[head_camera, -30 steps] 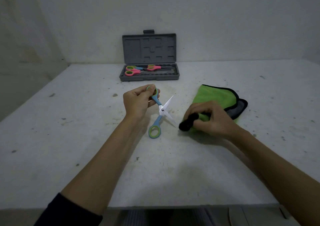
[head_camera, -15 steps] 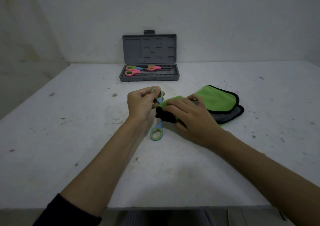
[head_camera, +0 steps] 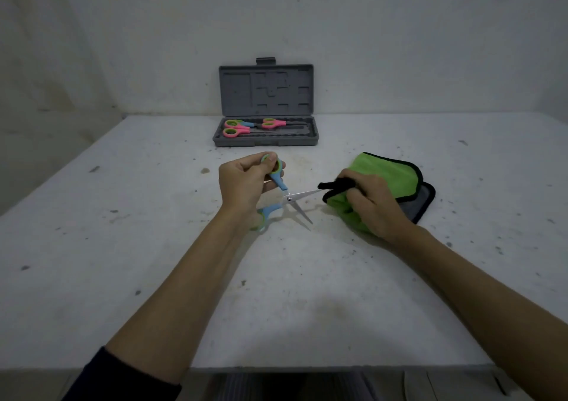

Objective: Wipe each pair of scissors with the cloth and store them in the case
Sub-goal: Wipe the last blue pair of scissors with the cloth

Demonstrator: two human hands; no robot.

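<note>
Wiping step in hand. Left hand point(head_camera: 246, 182) pinches the upper handle loop of the blue-green scissors point(head_camera: 278, 196), fingers curled round it, holding them just above the table point(head_camera: 123, 247) near its middle. Blades splayed wide: one points right at the cloth, the other down toward the near edge.

Right hand point(head_camera: 373, 204) grips a bunched fold of the green cloth point(head_camera: 387, 174), fingers clamped on it; the black-trimmed corner sits right at the tip of the upper blade, touching or just off, can't tell. The rest of the cloth lies right of centre.

Grey case point(head_camera: 266, 137) stands open at the far edge, lid up, pink scissors point(head_camera: 236, 127) already inside.

Likely next: slide the cloth along the second blade, close the scissors, carry them to the case. Sharp open blades, so the grip must stay firm.
</note>
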